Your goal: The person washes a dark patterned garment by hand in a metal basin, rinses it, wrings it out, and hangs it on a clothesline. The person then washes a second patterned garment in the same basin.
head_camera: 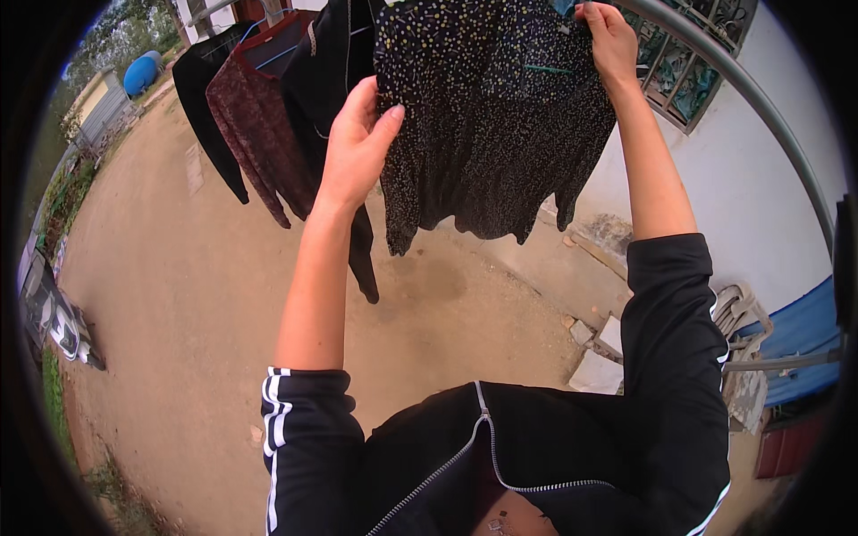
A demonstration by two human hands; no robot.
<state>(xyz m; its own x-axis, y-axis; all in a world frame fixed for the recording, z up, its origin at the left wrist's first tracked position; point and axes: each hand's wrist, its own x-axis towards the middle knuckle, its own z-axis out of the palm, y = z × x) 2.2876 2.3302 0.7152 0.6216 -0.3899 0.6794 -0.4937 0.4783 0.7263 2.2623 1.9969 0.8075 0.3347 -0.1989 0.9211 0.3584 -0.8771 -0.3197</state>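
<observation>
A dark long-sleeved top with small light speckles hangs in front of me at the top of the view. My left hand grips its left edge, the thumb lying on the fabric. At its upper right edge, near the shoulder, my right hand pinches the cloth. A bit of blue shows beside those fingertips, and a green line crosses the upper part of the top. To the left hang a black garment, a maroon long-sleeved top with a blue hanger, and another black garment.
A curved metal pipe runs along the upper right, before a white wall with a barred window. Stone blocks and a plastic chair stand at the lower right. A motorbike is at far left on the dirt ground.
</observation>
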